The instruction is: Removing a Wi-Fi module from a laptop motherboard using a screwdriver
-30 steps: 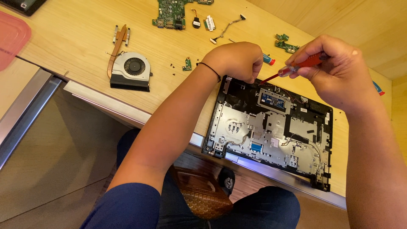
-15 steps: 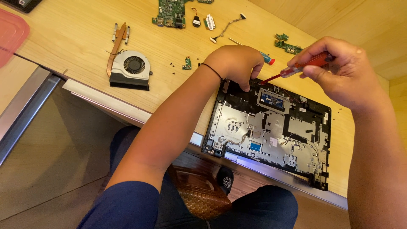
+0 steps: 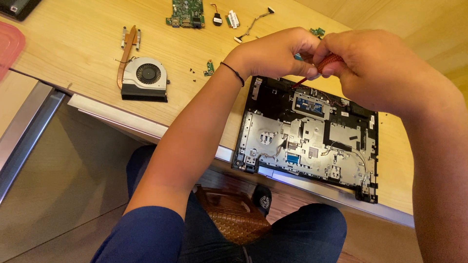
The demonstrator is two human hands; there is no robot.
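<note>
Both hands on a red-handled screwdriver over an opened laptop base.

The right hand (image 3: 385, 68) grips the red-handled screwdriver (image 3: 325, 63); the left hand (image 3: 275, 51) pinches it at the handle's lower end, tip angled down toward 7 o'clock at the laptop base (image 3: 307, 139) top edge. The base lies on the wooden desk (image 3: 73, 58), its near edge overhanging. At 9 o'clock from the hands sits a cooling fan with copper heat pipe (image 3: 141, 78); at 11 o'clock, a green circuit board (image 3: 187, 12).

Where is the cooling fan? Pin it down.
In the head view, the cooling fan lies on the wooden table near its front edge, left of the left hand and the opened laptop base.
</note>
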